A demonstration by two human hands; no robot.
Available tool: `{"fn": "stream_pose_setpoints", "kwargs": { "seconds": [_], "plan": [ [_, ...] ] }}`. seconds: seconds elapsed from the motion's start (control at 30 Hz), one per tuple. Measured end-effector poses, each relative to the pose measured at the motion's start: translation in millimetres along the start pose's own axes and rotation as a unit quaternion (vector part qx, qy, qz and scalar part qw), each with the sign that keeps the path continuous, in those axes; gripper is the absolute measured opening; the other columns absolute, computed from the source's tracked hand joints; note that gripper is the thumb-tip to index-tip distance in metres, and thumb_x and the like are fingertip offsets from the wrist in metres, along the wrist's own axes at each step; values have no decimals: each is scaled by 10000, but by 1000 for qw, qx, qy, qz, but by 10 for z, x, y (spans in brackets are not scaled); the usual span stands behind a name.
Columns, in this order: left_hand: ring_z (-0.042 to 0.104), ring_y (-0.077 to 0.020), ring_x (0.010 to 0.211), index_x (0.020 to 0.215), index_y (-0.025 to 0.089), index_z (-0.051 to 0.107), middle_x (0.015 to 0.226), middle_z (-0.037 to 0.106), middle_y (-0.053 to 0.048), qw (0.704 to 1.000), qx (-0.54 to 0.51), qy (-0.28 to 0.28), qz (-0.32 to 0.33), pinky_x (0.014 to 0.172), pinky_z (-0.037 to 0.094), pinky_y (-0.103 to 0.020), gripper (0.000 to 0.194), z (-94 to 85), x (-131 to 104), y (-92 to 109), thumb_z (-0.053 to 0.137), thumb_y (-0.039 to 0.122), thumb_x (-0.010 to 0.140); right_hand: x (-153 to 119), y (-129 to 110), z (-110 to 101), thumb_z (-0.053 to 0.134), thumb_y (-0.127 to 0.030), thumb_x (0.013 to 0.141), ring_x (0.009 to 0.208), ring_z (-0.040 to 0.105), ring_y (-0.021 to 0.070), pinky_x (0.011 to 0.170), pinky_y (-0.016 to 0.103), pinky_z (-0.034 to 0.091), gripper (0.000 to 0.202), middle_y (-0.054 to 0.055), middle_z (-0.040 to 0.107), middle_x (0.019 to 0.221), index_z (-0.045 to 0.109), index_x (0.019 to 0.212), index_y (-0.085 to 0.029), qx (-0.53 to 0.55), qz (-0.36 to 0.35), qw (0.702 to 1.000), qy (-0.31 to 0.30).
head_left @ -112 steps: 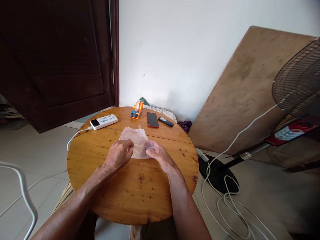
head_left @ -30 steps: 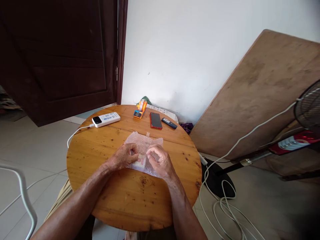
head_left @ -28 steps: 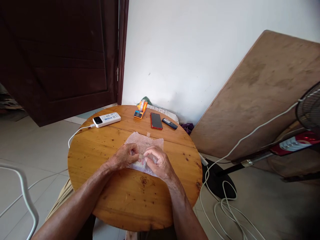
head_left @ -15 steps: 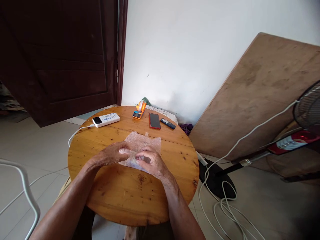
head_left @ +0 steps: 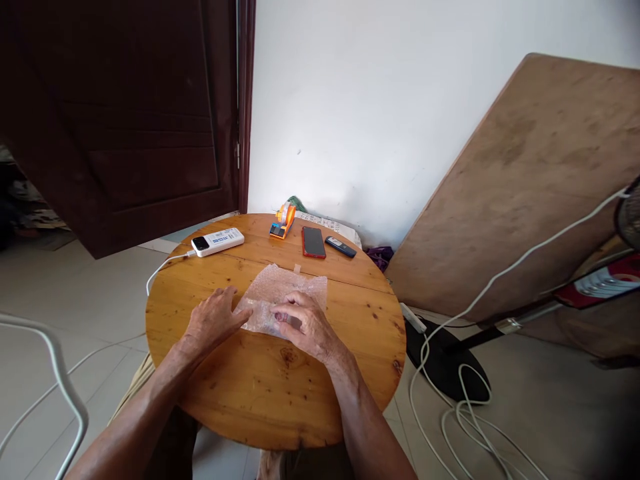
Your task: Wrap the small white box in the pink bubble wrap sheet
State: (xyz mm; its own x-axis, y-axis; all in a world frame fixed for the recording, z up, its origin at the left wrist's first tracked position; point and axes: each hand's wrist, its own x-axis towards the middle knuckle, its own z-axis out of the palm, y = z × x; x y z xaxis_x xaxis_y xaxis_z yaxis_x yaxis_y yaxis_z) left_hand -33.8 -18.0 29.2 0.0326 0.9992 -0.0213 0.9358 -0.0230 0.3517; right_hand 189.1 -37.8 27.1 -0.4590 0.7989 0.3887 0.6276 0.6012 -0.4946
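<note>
Two bare forearms reach in from the near edge of a round wooden table (head_left: 260, 400), and both hands rest on a sheet of bubble wrap (head_left: 295, 287) lying flat near the middle of it. The left hand (head_left: 213, 319) lies palm down with its fingers spread wide and flat, gripping nothing; its fingertips press the sheet's left edge. A second ago this hand was curled in a pinch at the wrap — it has since opened and flattened, sliding outward to the left. The right hand (head_left: 303, 321) is more arched, fingers bent and narrow, its tips pushing down on the near right part of the sheet; whether anything is caught under them cannot be told. A small pale, labelled item that showed between the two hands a second ago is no longer visible — it seems now to be covered by the wrap and the right hand, so the work reads as having passed from pinching to pressing the sheet down. Beyond the hands, past the far edge of the wrap, lie a red phone (head_left: 313, 241), a small dark phone (head_left: 341, 247) to its right, and an orange tape dispenser (head_left: 283, 221) to its left. Further left of the left hand sits a white power bank (head_left: 218, 242) with a white cable (head_left: 163, 267) trailing off the table edge.
</note>
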Motion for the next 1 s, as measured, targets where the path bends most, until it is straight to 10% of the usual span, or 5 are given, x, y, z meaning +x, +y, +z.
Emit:
{"fn": "stream_pose_setpoints", "kwargs": {
  "seconds": [0.43, 0.73, 1.0],
  "plan": [
    [659, -265, 861, 842, 194, 639, 886, 722, -97, 997, -32, -72, -7, 679, 395, -296, 270, -2, 35, 69, 522, 427, 772, -2, -85, -17, 657, -227, 864, 999, 545, 221, 912, 389, 406, 250, 67, 608, 1064, 703, 1109, -234, -79, -13, 997, -18],
    [398, -113, 542, 552, 210, 391, 525, 396, 58, 986, -165, -14, 0, 526, 266, -244, 218, 41, 34, 52, 544, 319, 663, -1, -146, -55, 615, -203, 896, 1015, 542, 218, 924, 379, 368, 292, 63, 615, 1079, 659, 1180, -256, -94, -25, 995, -36],
    [472, -116, 502, 654, 214, 446, 559, 475, 56, 900, -429, -73, -16, 467, 349, -222, 222, 83, -50, 202, 552, 403, 607, 45, -251, -36, 578, -189, 897, 937, 526, 222, 874, 401, 331, 171, 67, 614, 984, 699, 1010, -232, -167, -31, 984, -46]
  ]
}}
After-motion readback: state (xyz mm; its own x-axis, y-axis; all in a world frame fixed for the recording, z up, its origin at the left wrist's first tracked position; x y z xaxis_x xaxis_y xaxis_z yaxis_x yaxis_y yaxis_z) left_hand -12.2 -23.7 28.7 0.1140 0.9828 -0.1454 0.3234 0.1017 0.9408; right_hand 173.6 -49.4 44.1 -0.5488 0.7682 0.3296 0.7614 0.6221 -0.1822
